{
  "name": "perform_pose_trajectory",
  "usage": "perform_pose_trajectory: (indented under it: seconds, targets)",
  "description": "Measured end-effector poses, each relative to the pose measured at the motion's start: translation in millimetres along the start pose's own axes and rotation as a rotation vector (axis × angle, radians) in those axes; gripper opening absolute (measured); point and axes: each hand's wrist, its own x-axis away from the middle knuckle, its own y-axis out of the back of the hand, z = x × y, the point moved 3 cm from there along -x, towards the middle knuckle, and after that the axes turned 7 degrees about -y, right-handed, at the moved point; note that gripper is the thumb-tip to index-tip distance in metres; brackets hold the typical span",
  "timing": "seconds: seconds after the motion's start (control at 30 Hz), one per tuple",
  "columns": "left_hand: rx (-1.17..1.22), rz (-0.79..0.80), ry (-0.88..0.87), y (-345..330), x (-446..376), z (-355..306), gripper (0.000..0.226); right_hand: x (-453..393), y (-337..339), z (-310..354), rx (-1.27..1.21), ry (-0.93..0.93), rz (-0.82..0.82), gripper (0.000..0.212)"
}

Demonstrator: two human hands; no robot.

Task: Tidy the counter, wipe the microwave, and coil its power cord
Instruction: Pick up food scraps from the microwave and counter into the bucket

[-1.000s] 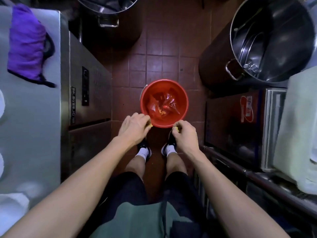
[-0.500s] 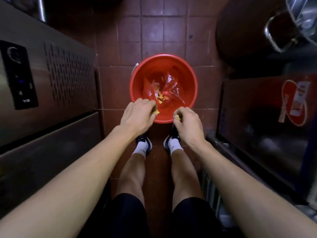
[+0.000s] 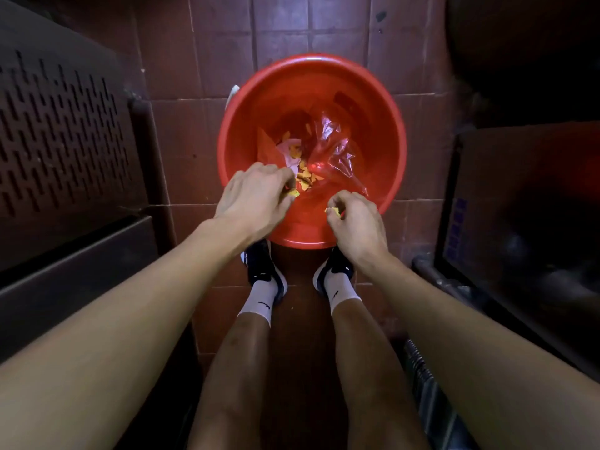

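A red plastic bucket [image 3: 383, 112] stands on the tiled floor in front of my feet. Inside it lie a crumpled clear plastic bag [image 3: 334, 157] and several yellow-orange scraps [image 3: 305, 177]. My left hand [image 3: 253, 196] hovers over the bucket's near left rim, its fingers curled round a yellow scrap [image 3: 291, 192]. My right hand [image 3: 354, 219] is over the near right rim and pinches another yellow scrap [image 3: 333, 211]. The microwave and its cord are out of view.
A dark metal cabinet with a slotted vent panel [image 3: 58, 134] fills the left side. Another dark appliance front [image 3: 519, 203] stands at the right. Red-brown floor tiles [image 3: 282, 30] lie behind the bucket. My shoes [image 3: 263, 271] stand just short of the bucket.
The view has dropped closer to the bucket; the counter and steel pots have left the frame. Both hands have moved forward over the bucket's near rim, still holding scraps.
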Motion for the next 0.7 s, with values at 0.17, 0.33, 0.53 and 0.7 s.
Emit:
perform_pose_trajectory:
  seconds: [0.17, 0.33, 0.53, 0.7]
  targets:
    - [0.006, 0.000, -0.014, -10, -11, 3, 0.020, -19, -12, 1, -0.018, -0.045, 0.033, 0.019]
    - [0.008, 0.009, -0.008, -10, -23, 1, 0.020, -21, -9, 1, -0.024, -0.071, 0.063, 0.022]
    - [0.011, -0.019, -0.008, -3, -40, 0, 0.026, -22, -5, -2, -0.035, -0.082, 0.074, 0.022]
    - [-0.014, -0.020, 0.018, -5, -34, 4, 0.030, -19, -4, -1, -0.036, -0.077, 0.057, 0.024]
